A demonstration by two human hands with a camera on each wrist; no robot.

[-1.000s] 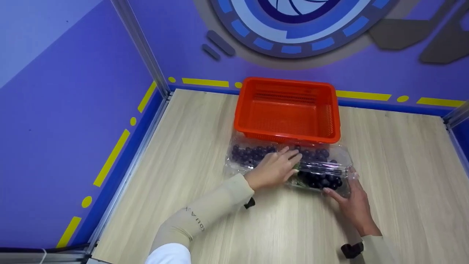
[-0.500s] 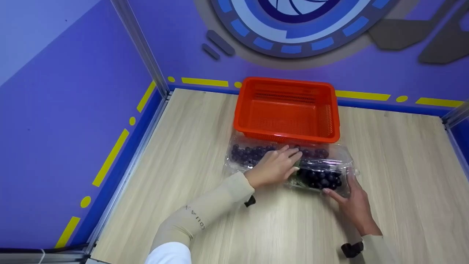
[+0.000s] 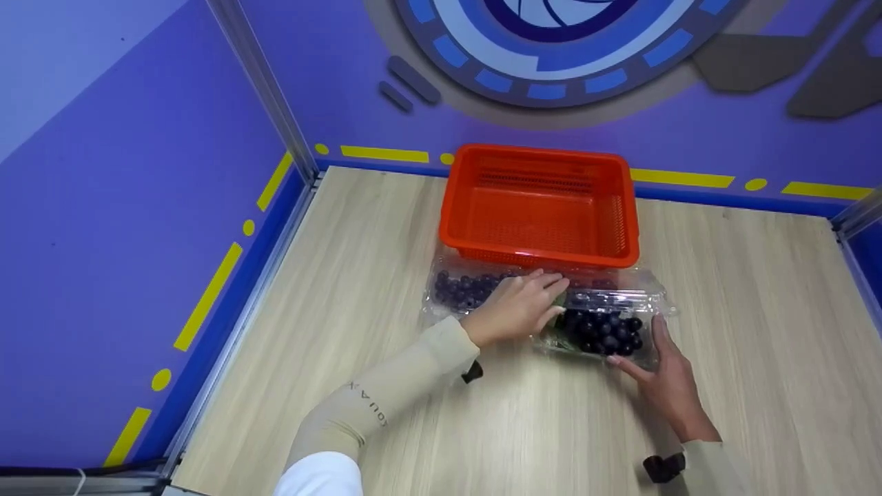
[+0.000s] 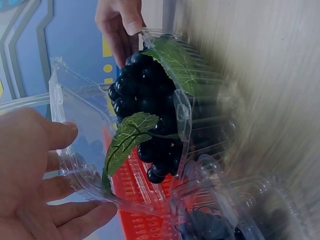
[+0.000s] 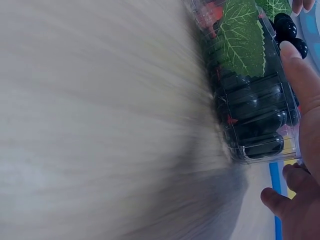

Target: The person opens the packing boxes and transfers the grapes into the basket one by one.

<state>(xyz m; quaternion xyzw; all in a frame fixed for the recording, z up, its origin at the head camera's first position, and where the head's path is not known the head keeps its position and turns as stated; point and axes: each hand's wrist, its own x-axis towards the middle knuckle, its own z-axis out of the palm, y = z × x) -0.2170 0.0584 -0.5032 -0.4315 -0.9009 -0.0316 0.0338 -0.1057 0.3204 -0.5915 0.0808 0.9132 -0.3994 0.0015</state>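
Note:
A clear plastic clamshell box [image 3: 586,353] of dark grapes [image 3: 606,332] lies before me with its lid [image 3: 620,300] raised and leaning back. My left hand [image 3: 517,310] holds the lid's edge; in the left wrist view, its thumb and fingers [image 4: 95,220] lie around that edge. Green leaves [image 4: 130,135] show among the grapes. At the box's right end, my right hand [image 3: 672,386] grips the base, thumb on the front wall and fingers round the end. A second clear box [image 3: 441,310] with dark grapes lies to the left, partly behind my left hand.
A red plastic basket [image 3: 537,255] stands right behind both boxes, with nothing inside it. The pale wooden table [image 3: 344,275] ends at a purple wall on the left and at the back.
The lid of the right box has swung further back, away from me, baring more of the grapes. Both hands have stayed almost in place.

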